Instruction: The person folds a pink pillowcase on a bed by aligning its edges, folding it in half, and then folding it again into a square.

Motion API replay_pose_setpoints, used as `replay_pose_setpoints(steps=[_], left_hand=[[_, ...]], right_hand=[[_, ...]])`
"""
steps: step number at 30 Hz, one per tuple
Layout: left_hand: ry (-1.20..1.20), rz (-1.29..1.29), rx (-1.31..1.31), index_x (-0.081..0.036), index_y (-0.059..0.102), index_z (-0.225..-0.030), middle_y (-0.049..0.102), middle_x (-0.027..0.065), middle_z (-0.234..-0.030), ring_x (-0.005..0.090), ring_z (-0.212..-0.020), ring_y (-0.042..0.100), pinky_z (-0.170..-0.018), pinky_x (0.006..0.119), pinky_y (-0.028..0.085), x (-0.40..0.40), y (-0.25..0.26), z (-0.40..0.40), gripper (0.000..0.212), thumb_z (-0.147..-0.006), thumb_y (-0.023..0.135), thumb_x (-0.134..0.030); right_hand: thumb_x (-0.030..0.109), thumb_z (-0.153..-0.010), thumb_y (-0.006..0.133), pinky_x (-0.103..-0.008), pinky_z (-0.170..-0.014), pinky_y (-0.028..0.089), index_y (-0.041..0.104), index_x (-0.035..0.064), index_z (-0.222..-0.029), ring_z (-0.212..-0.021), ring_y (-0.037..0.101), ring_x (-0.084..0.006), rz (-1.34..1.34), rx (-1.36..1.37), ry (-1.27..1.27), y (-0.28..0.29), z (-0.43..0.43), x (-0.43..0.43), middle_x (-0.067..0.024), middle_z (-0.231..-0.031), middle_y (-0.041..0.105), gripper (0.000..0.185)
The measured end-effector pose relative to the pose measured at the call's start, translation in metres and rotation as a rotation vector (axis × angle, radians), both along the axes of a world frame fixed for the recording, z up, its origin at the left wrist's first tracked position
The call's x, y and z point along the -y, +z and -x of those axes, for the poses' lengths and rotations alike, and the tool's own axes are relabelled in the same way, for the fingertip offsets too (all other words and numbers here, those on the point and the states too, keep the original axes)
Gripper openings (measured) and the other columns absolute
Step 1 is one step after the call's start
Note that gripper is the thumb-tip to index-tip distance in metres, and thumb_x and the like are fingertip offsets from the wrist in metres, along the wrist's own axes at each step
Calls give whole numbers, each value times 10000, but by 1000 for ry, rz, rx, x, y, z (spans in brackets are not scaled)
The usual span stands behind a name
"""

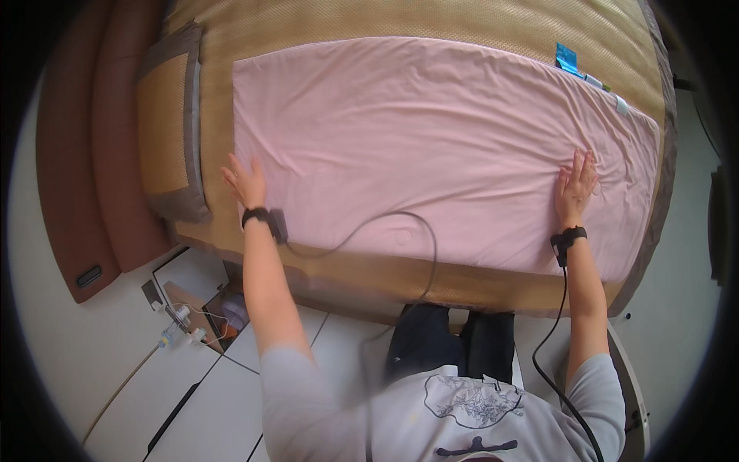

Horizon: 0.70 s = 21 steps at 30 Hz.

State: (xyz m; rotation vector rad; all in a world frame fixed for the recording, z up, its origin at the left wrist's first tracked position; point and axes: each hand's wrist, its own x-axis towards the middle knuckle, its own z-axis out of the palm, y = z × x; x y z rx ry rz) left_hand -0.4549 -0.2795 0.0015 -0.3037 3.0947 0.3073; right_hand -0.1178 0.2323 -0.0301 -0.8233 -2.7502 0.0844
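Note:
A flat rectangle of pink fabric [369,133], wrinkled mostly towards its right end, lies across the woven bed mat [346,17]. My left hand [247,182] is at its left edge, fingers spread, holding nothing. Palm down, my right hand [575,182] rests on the fabric near the right end, with fingers extended and nothing in them. Around each wrist is a black strap with a small device and a cable. One cable [427,231] loops over the front of the fabric. A white tag [620,105] shows on the far right edge.
A pillow [164,121] with a grey border lies left, beside the brown padded headboard [109,144]. Beyond the fabric are a blue packet [567,59] and a small white tube-like item [594,81]. Plugs and cords [185,326] crowd the nightstand's open compartment at lower left.

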Motion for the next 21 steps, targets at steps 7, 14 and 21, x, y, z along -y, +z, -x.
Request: replay_pose_setpoints(steps=[7, 14, 21], left_hand=[[-29, 46, 205, -156, 226, -1329, 181, 162, -1372, 321, -1265, 159, -1019, 453, 130, 125, -29, -111, 722, -767, 454, -546], [-27, 136, -43, -124, 231, -1317, 216, 212, -1339, 350, -1244, 196, -940, 566, 190, 75, -2, -140, 620, -817, 476, -396], [-807, -68, -32, -137, 387, -1248, 348, 170, -1275, 324, -1198, 298, -968, 515, 192, -160, -8, -224, 558, -755, 567, -326]], right_hand=[[257, -826, 466, -441, -1019, 136, 318, 170, -1288, -1253, 225, -267, 182, 335, 268, 21, -65, 47, -111, -1356, 253, 493], [345, -845, 400, -472, -937, 288, 304, 163, -1287, -1210, 297, -286, -289, 607, -791, 62, -245, -63, -116, -1337, 286, 487], [228, -796, 487, -455, -992, 196, 357, 54, -1247, -1215, 289, -281, 133, 160, -292, 19, -157, 3, -136, -1307, 332, 500]])
